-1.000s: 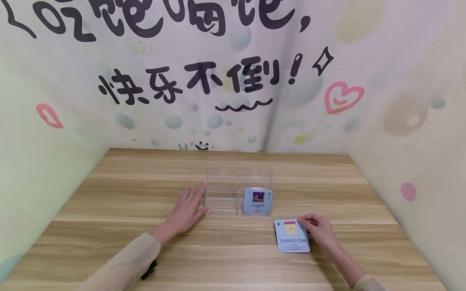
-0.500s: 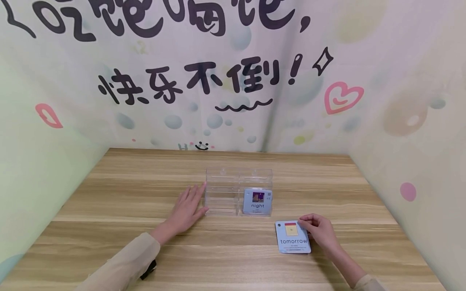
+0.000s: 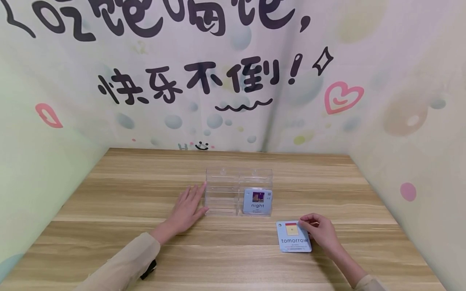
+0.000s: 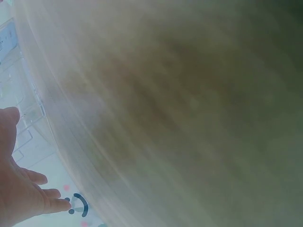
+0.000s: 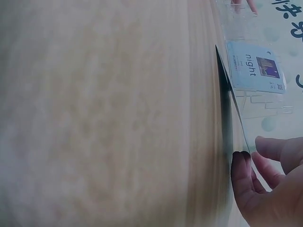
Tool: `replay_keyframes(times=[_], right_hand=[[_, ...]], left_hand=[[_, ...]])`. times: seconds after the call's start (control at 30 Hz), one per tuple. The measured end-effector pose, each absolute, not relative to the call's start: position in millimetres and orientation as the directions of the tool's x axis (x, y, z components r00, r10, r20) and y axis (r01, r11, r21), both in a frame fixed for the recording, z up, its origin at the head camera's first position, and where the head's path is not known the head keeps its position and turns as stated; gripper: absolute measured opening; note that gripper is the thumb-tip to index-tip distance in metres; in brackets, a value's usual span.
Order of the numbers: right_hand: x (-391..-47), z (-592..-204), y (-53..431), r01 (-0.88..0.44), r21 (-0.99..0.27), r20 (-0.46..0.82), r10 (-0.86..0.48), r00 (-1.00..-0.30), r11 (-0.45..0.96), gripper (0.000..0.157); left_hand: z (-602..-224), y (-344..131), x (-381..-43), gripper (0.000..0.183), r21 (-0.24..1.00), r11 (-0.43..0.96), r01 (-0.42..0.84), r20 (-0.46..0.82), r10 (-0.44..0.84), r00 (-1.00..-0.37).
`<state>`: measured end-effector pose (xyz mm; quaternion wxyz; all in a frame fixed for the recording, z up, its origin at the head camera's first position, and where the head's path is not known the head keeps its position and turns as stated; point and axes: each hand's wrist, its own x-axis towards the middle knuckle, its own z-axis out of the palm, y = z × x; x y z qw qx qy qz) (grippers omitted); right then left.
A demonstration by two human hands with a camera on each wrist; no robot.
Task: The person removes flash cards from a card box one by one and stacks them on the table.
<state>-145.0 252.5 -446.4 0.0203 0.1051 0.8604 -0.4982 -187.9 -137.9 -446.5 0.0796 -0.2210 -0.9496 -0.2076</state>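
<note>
Right hand (image 3: 322, 231): grasping the tomorrow card (image 3: 294, 239) by its far right corner, thumb on one face and fingers behind, as the right wrist view shows.
Tomorrow card: in the right hand's pinch, spreading to that hand's left; printed side up toward the head camera, tilted over the table (image 3: 218, 258). Whether its near edge touches the wood, I cannot tell.
Left hand (image 3: 184, 210): not gripping anything; fingers stretched out, a fingertip and the thumb tip against the side of the clear stand (image 3: 223, 211).
Clear stand: just to the right of the left hand, and ahead and to the left of the right hand; the tomorrow card is apart from it.
Night card (image 3: 257, 202): upright in the stand's lower right compartment, ahead and to the left of the right hand.
Black object (image 3: 148, 270): behind the left hand, beside the sleeve (image 3: 125, 258); too hidden to identify.
Step in hand: my judgement is a one-handed hold on the card, with the other hand bracing the stand.
Next move calls for: probably a firm pinch, since one corner bears the card and it could swivel; the left hand's touch should be light but steady, as the stand looks easy to slide.
</note>
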Motion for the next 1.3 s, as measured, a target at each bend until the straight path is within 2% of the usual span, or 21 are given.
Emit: replay_keyframes(times=[0.37,0.77,0.9,1.1,1.3], right_hand=[[-143.9,-445.6,254.1,0.052,-0.739,0.007,0.084,-0.996,0.672,0.015],[-141.9,-441.6,255.6,-0.009,-0.701,0.071,0.057,-0.996,0.713,0.018],[-139.8,-439.1,256.7,-0.095,-0.653,0.159,0.013,-0.987,0.752,0.026],[-139.1,-441.5,258.1,-0.27,-0.492,0.342,-0.101,-0.934,0.828,0.051],[-139.3,-441.1,257.6,-0.27,-0.419,0.334,-0.129,-0.934,0.867,0.066]], left_hand=[[-446.8,-138.3,-187.9,0.072,0.363,0.814,0.453,0.244,0.386,-0.89],[-446.9,-138.2,-187.7,0.072,0.365,0.809,0.461,0.255,0.389,-0.885],[-447.0,-138.8,-187.7,0.072,0.367,0.808,0.46,0.255,0.388,-0.886],[-447.9,-139.1,-188.0,0.072,0.366,0.807,0.464,0.257,0.391,-0.884],[-448.3,-139.1,-188.0,0.073,0.367,0.805,0.466,0.26,0.393,-0.882]])
